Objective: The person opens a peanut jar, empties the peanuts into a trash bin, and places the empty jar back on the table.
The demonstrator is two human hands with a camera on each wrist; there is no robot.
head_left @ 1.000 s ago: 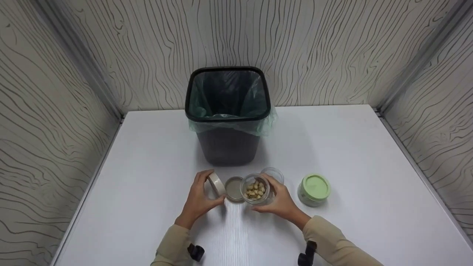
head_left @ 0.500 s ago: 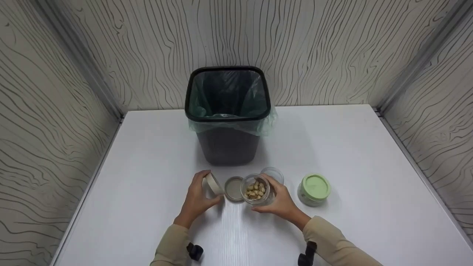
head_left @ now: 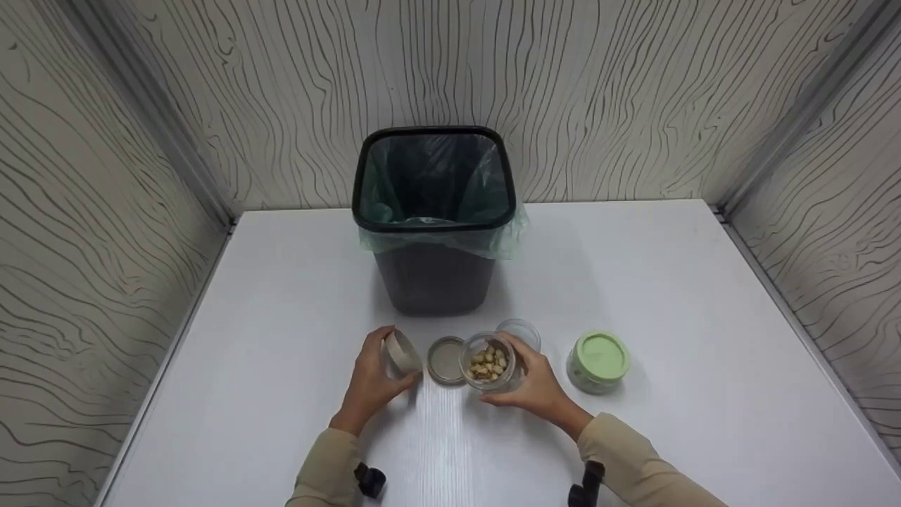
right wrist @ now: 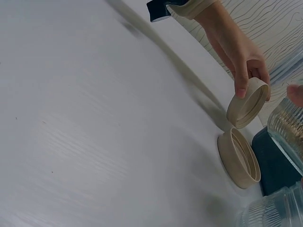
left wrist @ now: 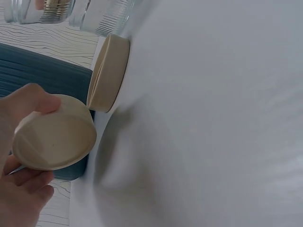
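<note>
My left hand [head_left: 369, 384] holds a beige round lid [head_left: 403, 353] between thumb and fingers, tilted on its edge above the table. In the left wrist view one broad round face of this lid [left wrist: 54, 139] is turned to the camera. A second beige lid [head_left: 445, 360] lies on the table, hollow side up, between the hands. My right hand [head_left: 538, 386] grips a clear ribbed jar [head_left: 486, 385], lidless and tipped toward me; peanuts [head_left: 487, 362] show inside. Behind that jar stands another clear jar [head_left: 522, 329], partly hidden by it and by my right fingers.
A dark trash bin [head_left: 436, 278] with a greenish plastic liner [head_left: 450, 239] stands beyond the hands. To the right of my right hand is a jar with a green lid [head_left: 600, 357]. Wood-patterned panels [head_left: 450, 63] enclose the white table [head_left: 281, 282] at the back and sides.
My left hand has shifted slightly left with its lid, away from the lid on the table, turning the lid's face more into view. The right hand and jar are almost still.
</note>
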